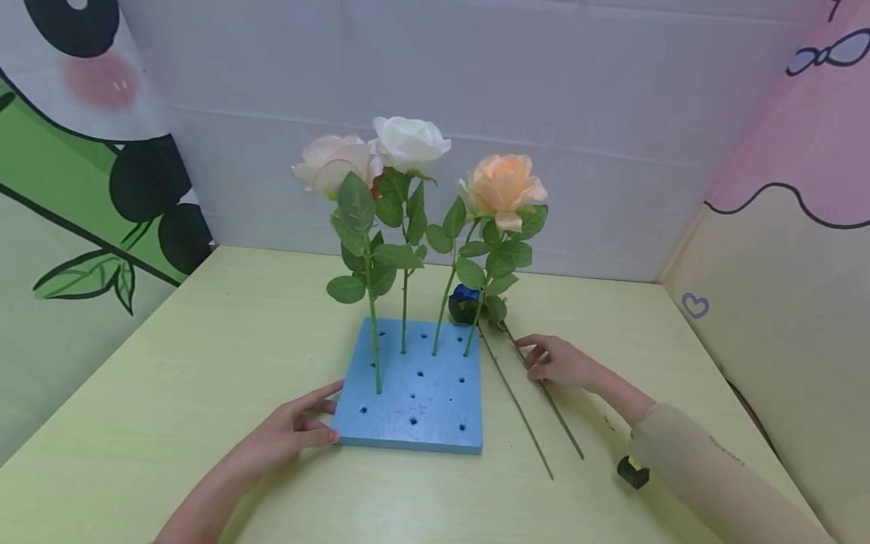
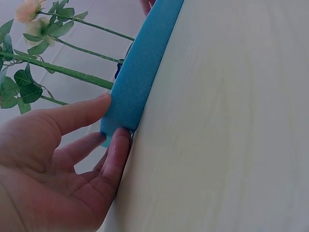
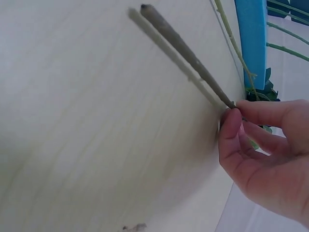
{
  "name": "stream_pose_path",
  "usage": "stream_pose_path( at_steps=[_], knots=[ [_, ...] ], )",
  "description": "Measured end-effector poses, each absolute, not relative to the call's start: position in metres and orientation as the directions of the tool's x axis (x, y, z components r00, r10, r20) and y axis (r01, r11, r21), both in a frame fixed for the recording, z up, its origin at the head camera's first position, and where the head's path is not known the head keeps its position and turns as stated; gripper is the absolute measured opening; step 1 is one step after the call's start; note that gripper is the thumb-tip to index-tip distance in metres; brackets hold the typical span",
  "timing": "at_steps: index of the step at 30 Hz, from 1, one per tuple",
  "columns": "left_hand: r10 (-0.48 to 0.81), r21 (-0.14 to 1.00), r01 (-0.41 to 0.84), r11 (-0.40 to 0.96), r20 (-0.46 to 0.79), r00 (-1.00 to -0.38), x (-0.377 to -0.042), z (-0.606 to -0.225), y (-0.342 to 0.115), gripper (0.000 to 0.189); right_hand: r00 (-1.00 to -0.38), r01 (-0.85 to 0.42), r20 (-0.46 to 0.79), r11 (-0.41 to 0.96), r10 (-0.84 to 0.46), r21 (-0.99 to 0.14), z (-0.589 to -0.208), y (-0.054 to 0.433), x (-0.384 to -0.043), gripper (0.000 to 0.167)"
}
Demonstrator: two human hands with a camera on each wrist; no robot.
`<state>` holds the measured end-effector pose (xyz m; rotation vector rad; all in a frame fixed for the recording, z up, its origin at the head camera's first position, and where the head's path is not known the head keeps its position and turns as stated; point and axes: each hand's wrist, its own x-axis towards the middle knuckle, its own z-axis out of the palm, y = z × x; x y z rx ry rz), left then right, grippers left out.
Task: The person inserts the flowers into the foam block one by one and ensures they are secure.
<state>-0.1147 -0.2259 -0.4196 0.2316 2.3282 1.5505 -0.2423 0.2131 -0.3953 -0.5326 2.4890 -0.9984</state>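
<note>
My left hand (image 1: 292, 423) holds the near left corner of a light blue board (image 1: 435, 408) with several small holes. In the left wrist view, the thumb presses the board's front side while other fingers touch round the corner. Several artificial roses stand in it: a pale pink rose (image 1: 334, 162), a white rose (image 1: 411, 143), a peach rose (image 1: 506, 185) and a paler one behind it. To the right, my right hand (image 1: 560, 363) pinches a thin rose stem (image 3: 186, 53) between thumb and fingers; its free end casts a shadow beside it.
A second stem (image 1: 516, 400) lies between the board and my right hand. A blue rose head (image 1: 464, 296) rests behind the board's far right corner. Near the right sleeve is a small black object (image 1: 633, 472) with yellow on it. Printed sheets rise around the table (image 1: 204, 363).
</note>
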Motion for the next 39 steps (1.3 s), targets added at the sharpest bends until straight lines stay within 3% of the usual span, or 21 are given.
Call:
stream_pose_path(
  at_steps=[17, 27, 39],
  knots=[
    [0.300, 0.918, -0.069, 0.390, -0.198, -0.933, -0.115, -0.420, -0.225, 0.077, -0.881, -0.080, -0.219, 0.589, -0.419, -0.804, -0.381, 0.223, -0.244, 0.043],
    [0.289, 0.914, -0.077, 0.399, -0.204, -0.935, -0.114, -0.419, -0.224, 0.076, -0.932, -0.095, -0.112, 0.533, -0.343, -0.841, -0.358, 0.227, -0.240, 0.042],
    [0.293, 0.915, -0.071, 0.396, -0.200, -0.935, -0.113, -0.419, -0.224, 0.077, -0.962, -0.239, 0.139, 0.483, -0.234, -0.842, -0.345, 0.229, -0.234, 0.038]
  ],
)
